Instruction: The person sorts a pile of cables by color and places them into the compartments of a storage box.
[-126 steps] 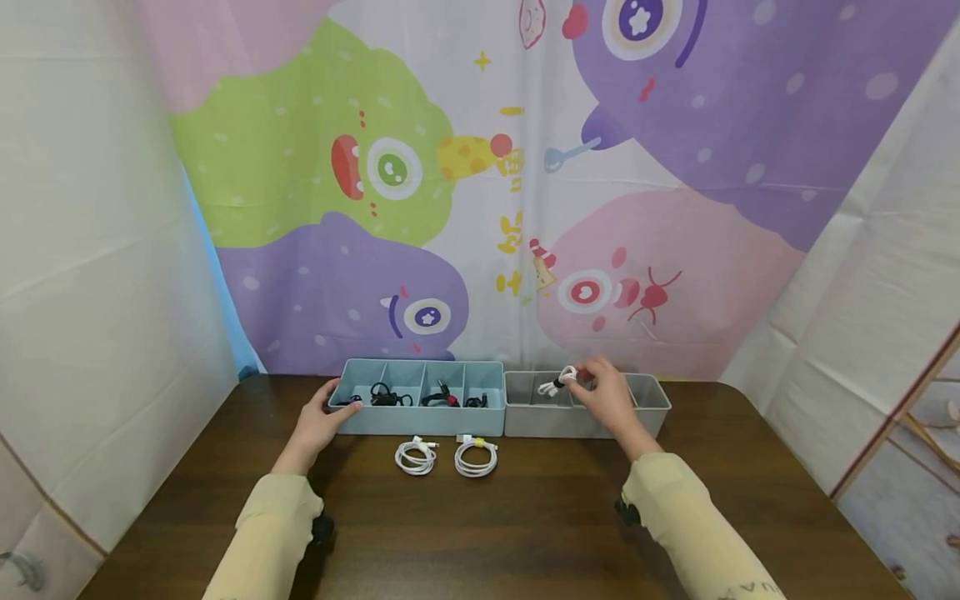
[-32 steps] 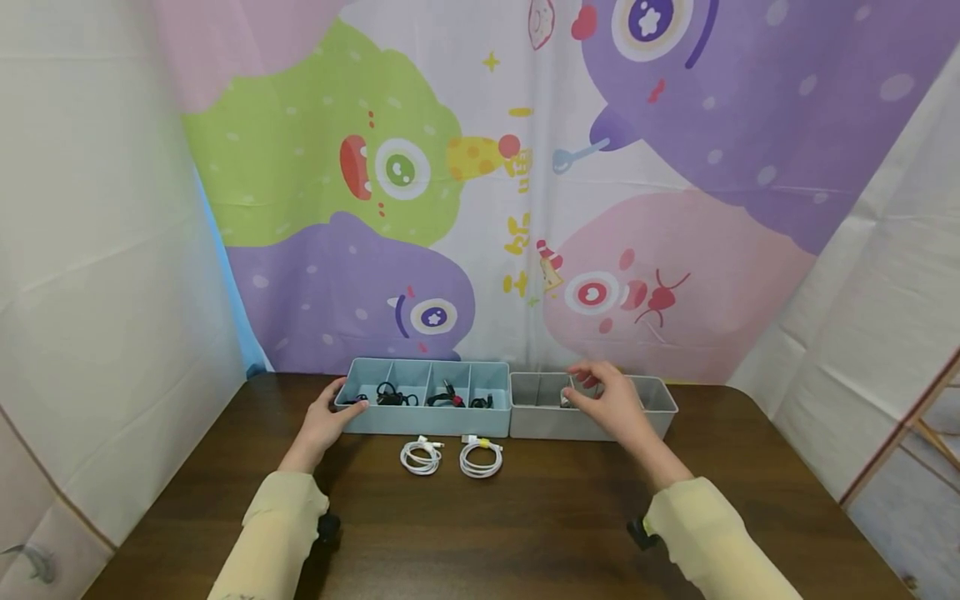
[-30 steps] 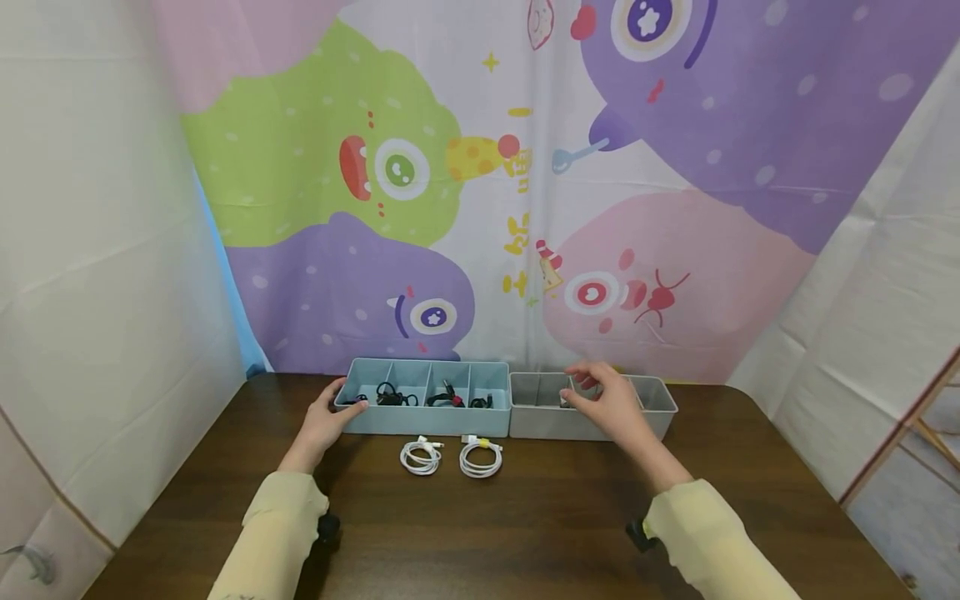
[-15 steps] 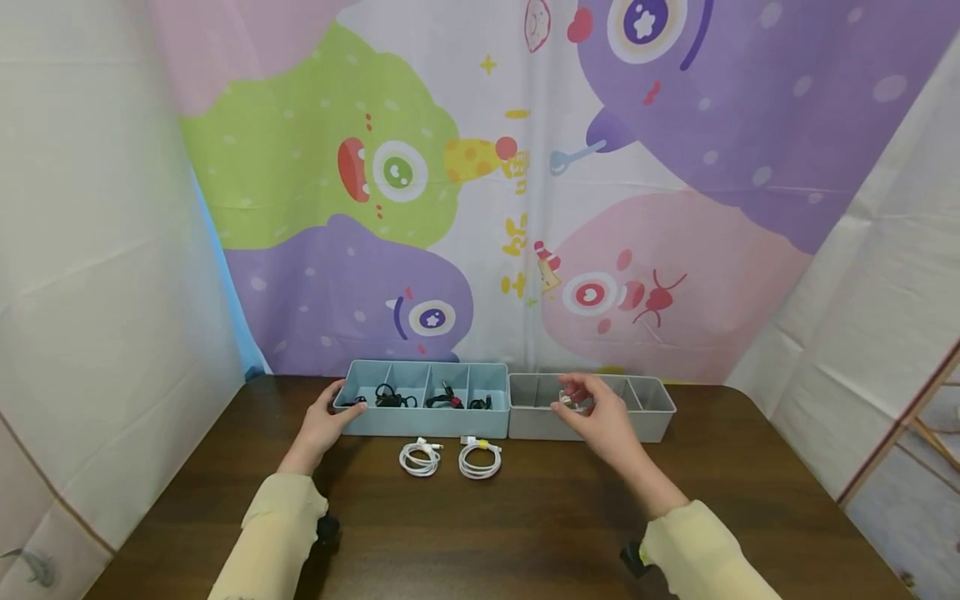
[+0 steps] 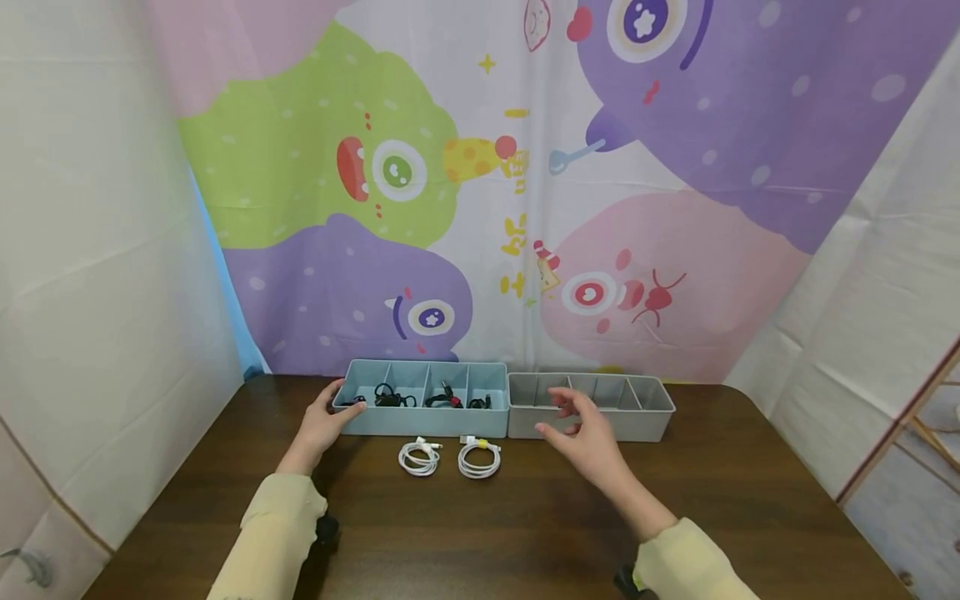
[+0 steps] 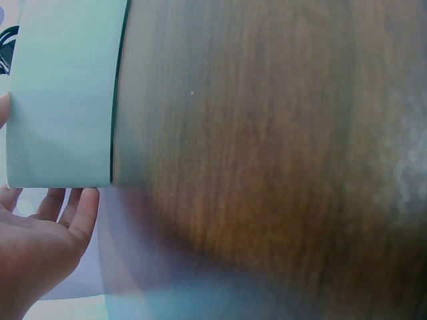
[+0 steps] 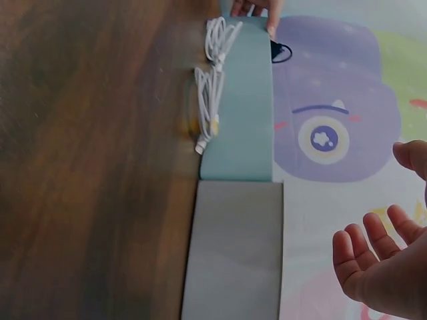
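In the head view my left hand (image 5: 318,423) grips the left end of a light blue divided box (image 5: 431,425), thumb over the front rim. The left wrist view shows its fingers (image 6: 83,213) against the end wall. My right hand (image 5: 588,437) hovers before a grey divided box (image 5: 641,427), thumb and fingers spread apart with nothing between them. The right wrist view shows that hand's separated fingers (image 7: 380,243). Two coiled white cables lie before the blue box: one plain (image 5: 417,472), one with a yellow tie (image 5: 482,444).
Black cables (image 5: 390,398) sit in the blue box's compartments. Both boxes stand end to end at the back of the dark wooden table (image 5: 480,533). Behind them hangs a cartoon-printed curtain (image 5: 487,317). White fabric (image 5: 855,250) flanks the table on either side.
The white cable in my right hand 4.2 seconds ago went down into the grey box and is now out of the hand. That hand has drawn back toward me. My left hand stays put.
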Action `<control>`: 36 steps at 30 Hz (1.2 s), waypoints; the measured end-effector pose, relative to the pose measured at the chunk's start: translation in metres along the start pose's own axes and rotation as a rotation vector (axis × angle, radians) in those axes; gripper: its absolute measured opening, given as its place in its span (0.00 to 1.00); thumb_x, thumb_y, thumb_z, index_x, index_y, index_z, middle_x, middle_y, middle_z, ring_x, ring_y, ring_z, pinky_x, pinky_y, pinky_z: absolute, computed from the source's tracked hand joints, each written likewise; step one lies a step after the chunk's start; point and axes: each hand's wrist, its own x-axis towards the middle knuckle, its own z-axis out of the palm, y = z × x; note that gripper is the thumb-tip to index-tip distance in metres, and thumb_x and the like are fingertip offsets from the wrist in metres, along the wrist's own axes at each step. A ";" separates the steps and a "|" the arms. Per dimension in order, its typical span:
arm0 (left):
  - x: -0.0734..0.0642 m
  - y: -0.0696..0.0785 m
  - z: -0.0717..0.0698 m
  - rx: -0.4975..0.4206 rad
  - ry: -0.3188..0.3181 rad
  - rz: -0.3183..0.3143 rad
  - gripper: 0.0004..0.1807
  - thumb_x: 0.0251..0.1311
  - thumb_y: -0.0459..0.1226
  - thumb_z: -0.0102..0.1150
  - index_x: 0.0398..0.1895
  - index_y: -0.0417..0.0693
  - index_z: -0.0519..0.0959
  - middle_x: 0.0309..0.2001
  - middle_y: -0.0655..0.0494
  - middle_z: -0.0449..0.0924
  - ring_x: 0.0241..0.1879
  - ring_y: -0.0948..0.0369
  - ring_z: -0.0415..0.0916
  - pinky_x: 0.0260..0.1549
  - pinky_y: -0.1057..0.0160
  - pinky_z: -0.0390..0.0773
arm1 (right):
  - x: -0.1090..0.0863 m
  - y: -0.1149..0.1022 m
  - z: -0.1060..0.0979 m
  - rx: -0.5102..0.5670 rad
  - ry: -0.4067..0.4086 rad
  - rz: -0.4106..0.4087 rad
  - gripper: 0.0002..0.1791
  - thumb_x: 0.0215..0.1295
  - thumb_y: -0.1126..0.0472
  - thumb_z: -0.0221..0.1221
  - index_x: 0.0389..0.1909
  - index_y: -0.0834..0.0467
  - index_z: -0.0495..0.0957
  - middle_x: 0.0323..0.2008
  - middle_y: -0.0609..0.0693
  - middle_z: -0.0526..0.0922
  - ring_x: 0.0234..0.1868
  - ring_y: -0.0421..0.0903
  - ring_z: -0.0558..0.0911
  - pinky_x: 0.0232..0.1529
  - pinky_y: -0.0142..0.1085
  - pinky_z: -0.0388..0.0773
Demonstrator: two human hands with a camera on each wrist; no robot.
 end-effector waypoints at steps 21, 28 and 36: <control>0.000 0.001 0.000 0.002 0.004 -0.006 0.41 0.63 0.47 0.56 0.74 0.48 0.47 0.69 0.37 0.54 0.63 0.44 0.57 0.59 0.42 0.61 | -0.017 0.007 0.038 0.056 -0.072 0.072 0.31 0.50 0.60 0.70 0.56 0.59 0.72 0.47 0.58 0.77 0.45 0.53 0.76 0.38 0.42 0.77; 0.001 0.001 0.000 0.014 0.012 -0.002 0.41 0.63 0.46 0.56 0.74 0.48 0.48 0.69 0.36 0.53 0.64 0.43 0.56 0.60 0.42 0.61 | -0.018 0.012 0.052 0.064 -0.098 0.085 0.32 0.49 0.60 0.71 0.56 0.61 0.72 0.47 0.57 0.77 0.44 0.53 0.76 0.39 0.45 0.77; 0.003 -0.001 0.001 0.019 0.025 0.016 0.40 0.63 0.45 0.57 0.73 0.46 0.50 0.67 0.36 0.57 0.59 0.45 0.60 0.55 0.45 0.65 | -0.018 0.018 0.061 0.060 -0.125 0.111 0.32 0.48 0.62 0.70 0.56 0.63 0.72 0.48 0.60 0.78 0.42 0.52 0.76 0.34 0.31 0.73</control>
